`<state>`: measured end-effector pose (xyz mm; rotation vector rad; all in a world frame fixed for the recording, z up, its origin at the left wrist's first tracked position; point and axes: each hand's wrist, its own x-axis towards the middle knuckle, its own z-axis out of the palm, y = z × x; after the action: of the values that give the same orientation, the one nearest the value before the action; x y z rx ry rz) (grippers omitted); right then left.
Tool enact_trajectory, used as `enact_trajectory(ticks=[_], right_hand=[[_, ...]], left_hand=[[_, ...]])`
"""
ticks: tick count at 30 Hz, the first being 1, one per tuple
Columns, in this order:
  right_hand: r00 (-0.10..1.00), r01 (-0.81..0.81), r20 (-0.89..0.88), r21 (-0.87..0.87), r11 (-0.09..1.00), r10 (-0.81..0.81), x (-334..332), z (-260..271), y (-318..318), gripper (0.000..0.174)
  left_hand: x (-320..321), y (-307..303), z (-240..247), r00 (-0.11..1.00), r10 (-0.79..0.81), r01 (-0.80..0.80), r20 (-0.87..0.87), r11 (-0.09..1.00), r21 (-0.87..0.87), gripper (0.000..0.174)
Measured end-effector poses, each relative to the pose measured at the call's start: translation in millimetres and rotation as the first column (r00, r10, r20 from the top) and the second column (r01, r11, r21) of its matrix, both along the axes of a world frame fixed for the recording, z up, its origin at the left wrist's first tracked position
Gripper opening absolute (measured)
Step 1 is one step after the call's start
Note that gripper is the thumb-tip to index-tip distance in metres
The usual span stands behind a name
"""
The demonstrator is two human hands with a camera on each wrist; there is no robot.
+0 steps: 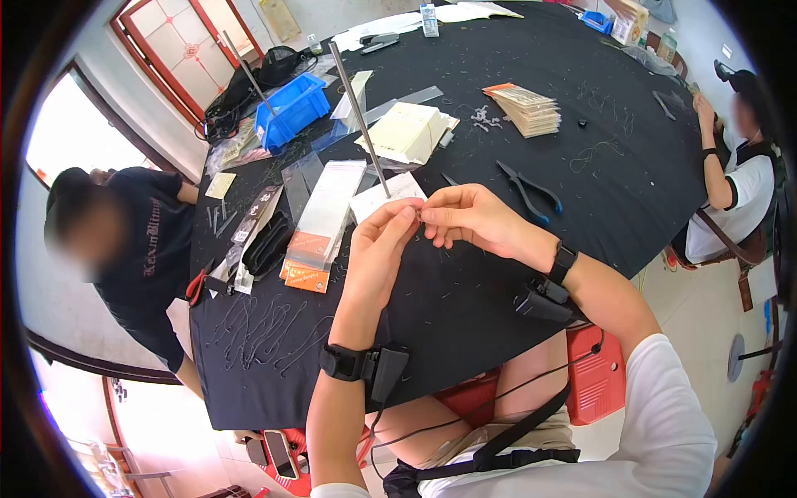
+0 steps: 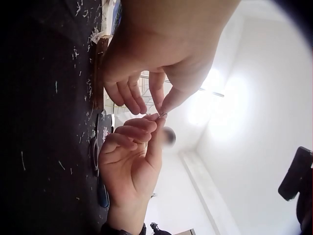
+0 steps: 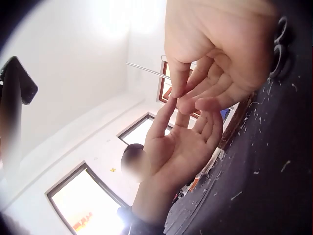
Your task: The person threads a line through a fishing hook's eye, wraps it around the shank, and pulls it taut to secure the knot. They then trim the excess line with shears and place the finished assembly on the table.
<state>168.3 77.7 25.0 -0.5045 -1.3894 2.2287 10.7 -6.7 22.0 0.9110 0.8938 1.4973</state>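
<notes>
Both hands meet fingertip to fingertip above the near part of the black table, in front of a white card block [image 1: 397,189] with a metal rod standing in it. With thumb and index finger the left hand [image 1: 378,253] pinches a tiny shiny piece [image 2: 163,115], mostly hidden by the fingertips; I cannot tell its kind. From the other side the right hand [image 1: 481,220] pinches at the same piece, its other fingers loosely curled. Close beyond the right hand lie pliers with blue-tipped handles [image 1: 530,192].
Left of the hands lie packets with orange labels [image 1: 311,249] and several dark cords [image 1: 266,328]. Further back are a blue bin [image 1: 290,112], a stack of cards [image 1: 407,133] and a pile of packets [image 1: 525,109]. Other people sit left [image 1: 133,241] and right [image 1: 739,183].
</notes>
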Motion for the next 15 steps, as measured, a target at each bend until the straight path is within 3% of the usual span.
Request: enact_trajectory(ticks=[15], right_hand=[[0.995,0.081,-0.059,0.027,0.996,-0.079,-0.3,-6.0,3.5,0.014]], left_hand=[[2.9,-1.0,2.2,0.996,0.089,-0.089,-0.008,0.995,-0.034,0.018]])
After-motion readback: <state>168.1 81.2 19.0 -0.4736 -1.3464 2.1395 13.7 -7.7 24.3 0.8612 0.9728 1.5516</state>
